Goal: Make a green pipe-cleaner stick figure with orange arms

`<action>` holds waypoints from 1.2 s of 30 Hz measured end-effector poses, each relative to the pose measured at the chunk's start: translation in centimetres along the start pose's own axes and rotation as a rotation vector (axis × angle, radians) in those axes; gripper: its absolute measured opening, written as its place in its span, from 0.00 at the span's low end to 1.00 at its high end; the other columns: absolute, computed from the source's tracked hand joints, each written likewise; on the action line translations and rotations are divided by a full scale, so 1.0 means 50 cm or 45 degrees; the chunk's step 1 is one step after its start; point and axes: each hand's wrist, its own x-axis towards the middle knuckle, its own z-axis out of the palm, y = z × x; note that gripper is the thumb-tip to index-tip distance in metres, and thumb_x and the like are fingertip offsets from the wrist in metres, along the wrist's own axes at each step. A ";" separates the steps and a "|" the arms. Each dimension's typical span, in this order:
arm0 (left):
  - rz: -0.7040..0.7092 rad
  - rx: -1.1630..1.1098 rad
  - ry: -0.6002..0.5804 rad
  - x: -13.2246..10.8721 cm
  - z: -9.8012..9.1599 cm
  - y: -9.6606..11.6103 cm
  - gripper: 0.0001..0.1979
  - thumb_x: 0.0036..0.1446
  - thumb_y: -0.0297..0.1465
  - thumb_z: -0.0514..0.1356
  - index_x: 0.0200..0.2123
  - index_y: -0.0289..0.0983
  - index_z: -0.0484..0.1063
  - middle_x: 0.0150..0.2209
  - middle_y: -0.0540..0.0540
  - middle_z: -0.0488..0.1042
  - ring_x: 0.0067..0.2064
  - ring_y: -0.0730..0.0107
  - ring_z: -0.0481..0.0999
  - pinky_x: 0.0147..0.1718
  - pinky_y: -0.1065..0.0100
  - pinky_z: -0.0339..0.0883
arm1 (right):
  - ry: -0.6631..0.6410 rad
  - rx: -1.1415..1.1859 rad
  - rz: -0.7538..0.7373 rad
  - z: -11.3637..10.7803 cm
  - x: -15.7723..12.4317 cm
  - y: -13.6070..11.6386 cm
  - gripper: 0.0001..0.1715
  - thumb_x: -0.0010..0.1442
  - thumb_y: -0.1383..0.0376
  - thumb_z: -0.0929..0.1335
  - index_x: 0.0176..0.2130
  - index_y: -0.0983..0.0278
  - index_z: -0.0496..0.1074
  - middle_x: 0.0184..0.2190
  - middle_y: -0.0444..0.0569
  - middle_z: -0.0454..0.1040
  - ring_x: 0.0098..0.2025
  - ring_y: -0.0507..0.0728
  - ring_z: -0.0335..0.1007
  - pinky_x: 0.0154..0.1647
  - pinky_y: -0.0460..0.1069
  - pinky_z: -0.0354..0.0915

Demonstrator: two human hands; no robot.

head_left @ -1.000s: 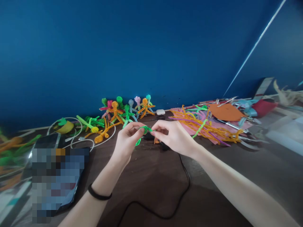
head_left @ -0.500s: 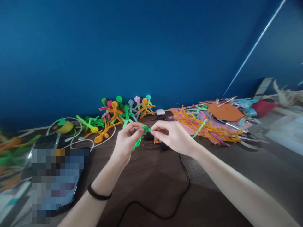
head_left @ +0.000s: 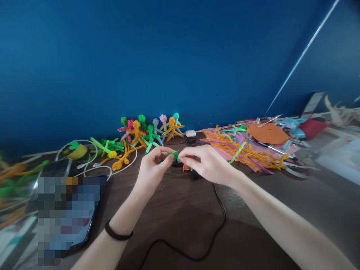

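A green pipe cleaner (head_left: 174,155) is pinched between both my hands above the dark wooden table (head_left: 180,217). My left hand (head_left: 153,168) grips its left part with thumb and fingers closed. My right hand (head_left: 205,163) pinches its right end, fingertips almost touching the left ones. Only a small coiled green bit shows between the fingers. A black wristband sits on my left wrist.
Several pipe-cleaner figures (head_left: 152,131) stand by the blue wall. Loose orange and pink pipe cleaners (head_left: 242,150) lie at the right with orange paper (head_left: 267,133). A phone (head_left: 70,210) lies at the left, a white cable (head_left: 95,165) behind it. A black cable (head_left: 197,247) runs toward me.
The hanging green tail that showed below my left fingers is no longer seen; the pipe cleaner now looks like a tight little coil. My fingertips have come closer together.
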 end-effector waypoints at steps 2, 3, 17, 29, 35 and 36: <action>0.021 0.052 -0.021 -0.002 0.000 0.001 0.08 0.46 0.34 0.61 0.29 0.36 0.72 0.23 0.50 0.70 0.23 0.76 0.65 0.21 0.73 0.57 | -0.014 0.007 0.011 -0.001 0.000 0.000 0.10 0.58 0.68 0.60 0.31 0.66 0.70 0.25 0.44 0.71 0.26 0.48 0.63 0.27 0.43 0.57; 0.035 0.071 -0.030 -0.003 0.000 0.001 0.07 0.46 0.33 0.61 0.29 0.37 0.72 0.23 0.50 0.71 0.24 0.75 0.66 0.23 0.73 0.58 | -0.023 0.014 0.021 -0.002 0.000 0.001 0.11 0.59 0.68 0.60 0.31 0.66 0.70 0.25 0.45 0.71 0.26 0.49 0.63 0.27 0.43 0.56; 0.038 0.152 -0.110 -0.010 0.003 0.008 0.06 0.46 0.33 0.61 0.28 0.36 0.72 0.24 0.51 0.71 0.26 0.74 0.68 0.26 0.74 0.60 | 0.108 -0.104 0.035 -0.003 0.003 0.015 0.13 0.59 0.63 0.61 0.26 0.66 0.67 0.17 0.40 0.61 0.20 0.47 0.53 0.22 0.43 0.50; 0.017 0.126 -0.109 -0.010 0.005 0.015 0.06 0.46 0.33 0.61 0.28 0.36 0.71 0.24 0.51 0.71 0.26 0.75 0.67 0.25 0.74 0.60 | 0.132 -0.202 0.084 0.005 0.003 0.018 0.19 0.60 0.61 0.59 0.21 0.65 0.61 0.16 0.39 0.56 0.20 0.46 0.50 0.23 0.44 0.46; -0.023 0.078 -0.230 -0.009 0.006 0.015 0.06 0.47 0.32 0.61 0.28 0.36 0.71 0.22 0.52 0.69 0.24 0.78 0.65 0.24 0.75 0.58 | 0.138 -0.253 -0.082 0.010 0.004 0.032 0.15 0.60 0.64 0.60 0.23 0.65 0.63 0.18 0.41 0.61 0.23 0.48 0.56 0.26 0.44 0.49; -0.031 0.070 -0.244 -0.009 0.007 0.016 0.06 0.46 0.32 0.61 0.27 0.35 0.71 0.21 0.52 0.68 0.24 0.78 0.65 0.23 0.75 0.58 | 0.145 -0.274 -0.101 0.011 0.004 0.035 0.14 0.60 0.65 0.60 0.24 0.65 0.64 0.19 0.42 0.62 0.24 0.48 0.57 0.26 0.44 0.49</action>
